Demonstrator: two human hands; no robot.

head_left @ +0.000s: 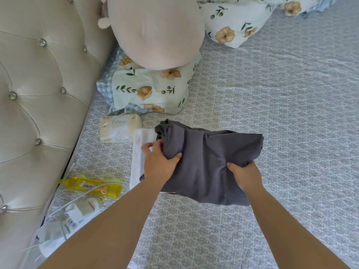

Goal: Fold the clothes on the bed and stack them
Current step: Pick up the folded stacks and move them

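A folded dark grey ribbed garment (209, 152) lies on the patterned grey bed sheet (291, 94), partly on top of a folded white garment (138, 152) that shows along its left side. My left hand (158, 162) grips the grey garment's left edge, fingers curled round it with the thumb on top. My right hand (245, 174) grips the fabric near the lower right, bunching it between thumb and fingers.
A pack of face tissues (119, 128) lies left of the clothes. A yellow bottle (93, 186), cables and a white charger (77, 210) sit by the tufted headboard (38, 94). Floral pillows (151, 90) and a beige plush cushion (155, 30) lie beyond.
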